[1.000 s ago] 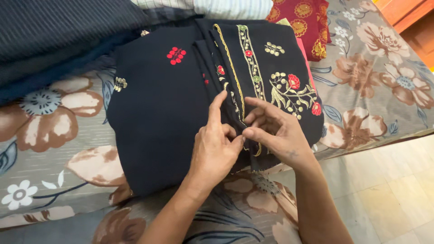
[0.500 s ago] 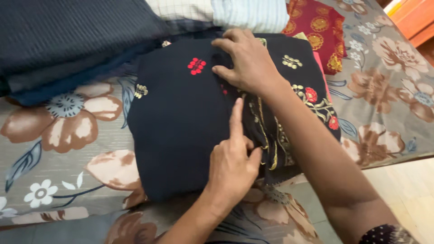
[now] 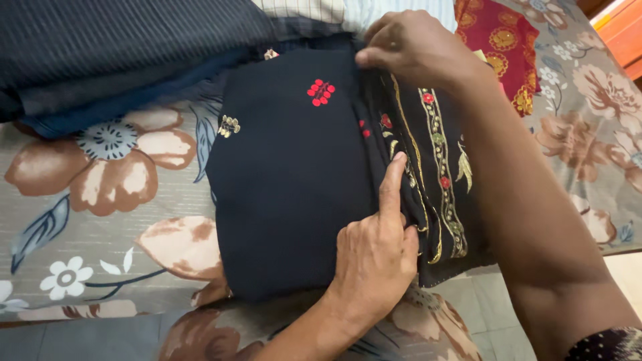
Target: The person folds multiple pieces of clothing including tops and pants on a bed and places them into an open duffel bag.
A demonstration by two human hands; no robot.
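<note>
A folded black garment (image 3: 294, 180) with red and gold flower embroidery lies on a grey floral bedsheet (image 3: 100, 220). My left hand (image 3: 376, 254) rests on its near edge, forefinger stretched along the embroidered fold, the other fingers curled and pressing the cloth. My right hand (image 3: 414, 47) reaches across to the far edge and pinches the top of the same embroidered fold. My right forearm crosses over the garment's right side and hides part of the embroidery.
A dark striped folded cloth (image 3: 114, 47) lies at the far left, a light checked cloth (image 3: 314, 8) behind the garment, and a red patterned cloth (image 3: 501, 47) at the far right. The bed's edge and a tiled floor (image 3: 628, 267) lie to the right.
My right hand has moved from the near edge, beside my left hand, up to the garment's far edge. The embroidered border now lies straighter. My left hand stayed near the front edge.
</note>
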